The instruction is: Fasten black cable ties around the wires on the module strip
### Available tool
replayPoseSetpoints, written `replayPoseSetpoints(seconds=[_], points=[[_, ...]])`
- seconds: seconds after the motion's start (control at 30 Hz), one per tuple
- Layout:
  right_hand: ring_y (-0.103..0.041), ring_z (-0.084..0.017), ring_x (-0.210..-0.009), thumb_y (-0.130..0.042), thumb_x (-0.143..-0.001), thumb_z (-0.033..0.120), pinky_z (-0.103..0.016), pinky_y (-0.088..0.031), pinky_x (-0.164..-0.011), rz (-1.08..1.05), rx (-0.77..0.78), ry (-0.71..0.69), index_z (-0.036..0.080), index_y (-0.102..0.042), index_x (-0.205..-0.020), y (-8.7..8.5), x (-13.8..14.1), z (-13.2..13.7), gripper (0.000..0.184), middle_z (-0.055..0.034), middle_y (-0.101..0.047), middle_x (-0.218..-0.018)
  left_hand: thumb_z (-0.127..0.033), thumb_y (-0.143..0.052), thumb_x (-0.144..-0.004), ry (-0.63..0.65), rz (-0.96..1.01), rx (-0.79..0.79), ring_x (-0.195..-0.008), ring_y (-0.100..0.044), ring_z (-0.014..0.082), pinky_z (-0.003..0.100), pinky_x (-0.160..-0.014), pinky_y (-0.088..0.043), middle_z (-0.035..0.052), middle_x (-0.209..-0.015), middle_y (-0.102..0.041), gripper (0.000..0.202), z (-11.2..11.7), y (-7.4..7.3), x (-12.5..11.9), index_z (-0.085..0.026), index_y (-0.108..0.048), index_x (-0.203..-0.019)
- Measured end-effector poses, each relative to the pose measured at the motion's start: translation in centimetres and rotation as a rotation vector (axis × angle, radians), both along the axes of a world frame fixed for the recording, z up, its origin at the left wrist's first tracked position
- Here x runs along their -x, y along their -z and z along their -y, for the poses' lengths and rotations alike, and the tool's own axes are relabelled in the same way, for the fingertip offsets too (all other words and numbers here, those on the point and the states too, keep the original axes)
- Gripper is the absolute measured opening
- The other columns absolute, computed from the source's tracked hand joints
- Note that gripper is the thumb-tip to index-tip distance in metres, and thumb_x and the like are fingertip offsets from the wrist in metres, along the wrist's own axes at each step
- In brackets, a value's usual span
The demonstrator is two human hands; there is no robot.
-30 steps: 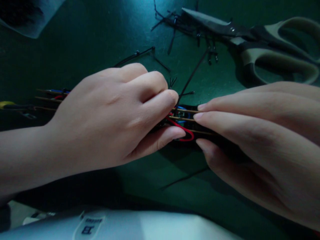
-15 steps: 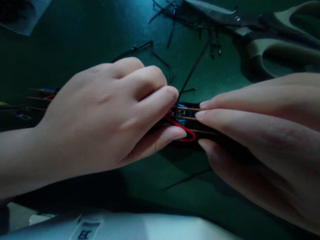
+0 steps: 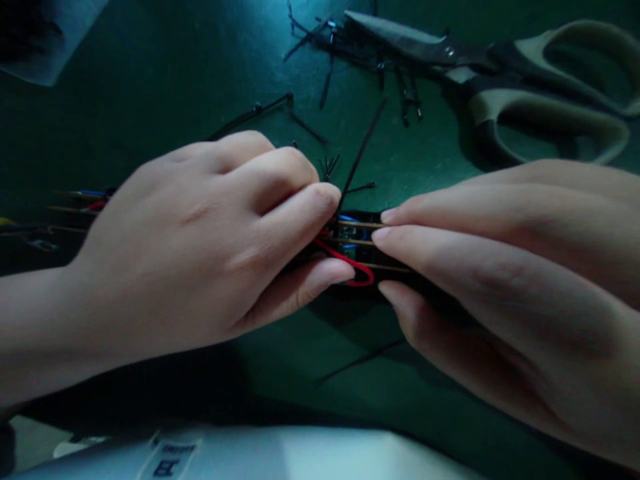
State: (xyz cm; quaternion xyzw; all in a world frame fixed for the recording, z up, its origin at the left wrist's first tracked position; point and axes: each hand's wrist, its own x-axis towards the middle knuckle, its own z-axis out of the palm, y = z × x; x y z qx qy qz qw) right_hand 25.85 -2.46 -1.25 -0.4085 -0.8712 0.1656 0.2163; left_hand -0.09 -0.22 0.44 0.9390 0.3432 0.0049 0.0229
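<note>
A stack of thin circuit boards [image 3: 356, 233] with blue and red wires lies across the middle, much of it hidden under my hands. My left hand [image 3: 215, 233] is closed over its middle, fingers curled and thumb along the near side. Beside that thumb a red wire [image 3: 367, 275] bends in a loop. A black cable tie [image 3: 363, 150] sticks up from the stack next to my left index finger. My right hand [image 3: 480, 273] pinches the right part of the stack, fingertips on the upper side and thumb on the near side.
Scissors [image 3: 500, 80] with black and beige handles lie at the upper right, beside a scatter of black cable ties [image 3: 330, 60]. A clear bag [image 3: 55, 47] with dark contents is at the upper left. A loose tie [image 3: 360, 362] lies nearer, and a white labelled surface [image 3: 250, 457] crosses the bottom.
The whole view has shifted, so hands, boards and scissors appear a little further left and slightly lower. Both hands keep the same hold on the boards.
</note>
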Motion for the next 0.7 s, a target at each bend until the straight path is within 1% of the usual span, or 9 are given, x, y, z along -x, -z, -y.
replayPoseSetpoints(seconds=[0.07, 0.17, 0.27, 0.33, 0.47, 0.6, 0.7], points=[[-0.071, -0.025, -0.092, -0.057, -0.106, 0.042, -0.044, -0.054, -0.076, 0.006, -0.09, -0.071, 0.028, -0.071, -0.105, -0.17, 0.02, -0.32, 0.021, -0.003, -0.073, -0.094, -0.05, -0.027, -0.112, 0.029, -0.007, -0.026, -0.095, -0.068, 0.0298, 0.044, -0.076, -0.055, 0.0099, -0.105, -0.066, 0.051, -0.07, -0.09, -0.08, -0.017, -0.067, -0.113], [-0.07, -0.027, -0.089, -0.054, -0.107, 0.033, -0.045, -0.056, -0.069, 0.044, -0.197, -0.174, 0.021, -0.072, -0.107, -0.45, 0.18, -0.68, 0.022, -0.008, -0.076, -0.098, -0.048, -0.026, -0.112, 0.053, -0.002, -0.055, -0.088, -0.067, 0.0272, 0.042, -0.071, -0.052, 0.0102, -0.102, -0.069, 0.05, -0.13, -0.05, -0.11, -0.017, -0.066, -0.11], [-0.069, -0.028, -0.086, -0.054, -0.105, 0.024, -0.047, -0.058, -0.069, 0.084, -0.257, -0.235, 0.013, -0.072, -0.11, -0.6, 0.46, -0.86, 0.021, -0.0126, -0.077, -0.1, -0.045, -0.029, -0.112, 0.066, 0.029, -0.094, -0.087, -0.067, 0.0264, 0.041, -0.069, -0.052, 0.0101, -0.102, -0.071, 0.047, -0.07, 0.2, -0.07, -0.017, -0.066, -0.113], [-0.068, -0.028, -0.087, -0.054, -0.105, 0.022, -0.046, -0.059, -0.071, 0.101, -0.26, -0.243, 0.013, -0.071, -0.112, -0.65, 0.61, -0.91, 0.021, -0.013, -0.077, -0.101, -0.045, -0.03, -0.113, 0.069, 0.043, -0.116, -0.087, -0.068, 0.027, 0.042, -0.068, -0.053, 0.0105, -0.103, -0.072, 0.046, 0.02, 0.38, -0.09, -0.015, -0.065, -0.115], [-0.07, -0.026, -0.087, -0.051, -0.107, 0.021, -0.043, -0.059, -0.073, 0.117, -0.26, -0.217, 0.017, -0.072, -0.111, -0.64, 0.7, -0.85, 0.022, -0.0103, -0.078, -0.103, -0.044, -0.027, -0.113, 0.058, 0.047, -0.134, -0.084, -0.069, 0.029, 0.045, -0.065, -0.055, 0.0123, -0.101, -0.073, 0.051, 0.17, 0.5, -0.37, -0.014, -0.067, -0.111], [-0.069, -0.026, -0.087, -0.052, -0.106, 0.018, -0.042, -0.058, -0.075, 0.11, -0.292, -0.22, 0.014, -0.071, -0.105, -0.53, 0.74, -0.83, 0.02, -0.0116, -0.078, -0.101, -0.045, -0.026, -0.113, 0.052, 0.015, -0.112, -0.087, -0.071, 0.0308, 0.046, -0.065, -0.056, 0.0126, -0.103, -0.074, 0.053, 0.24, 0.42, -0.59, -0.013, -0.067, -0.112], [-0.069, -0.026, -0.087, -0.055, -0.104, 0.016, -0.041, -0.057, -0.076, 0.115, -0.304, -0.223, 0.012, -0.071, -0.103, -0.57, 0.81, -0.92, 0.017, -0.0122, -0.078, -0.1, -0.042, -0.026, -0.113, 0.04, 0.011, -0.083, -0.091, -0.072, 0.0319, 0.047, -0.067, -0.058, 0.0125, -0.105, -0.074, 0.051, 0.25, 0.35, -0.56, -0.012, -0.067, -0.113]])
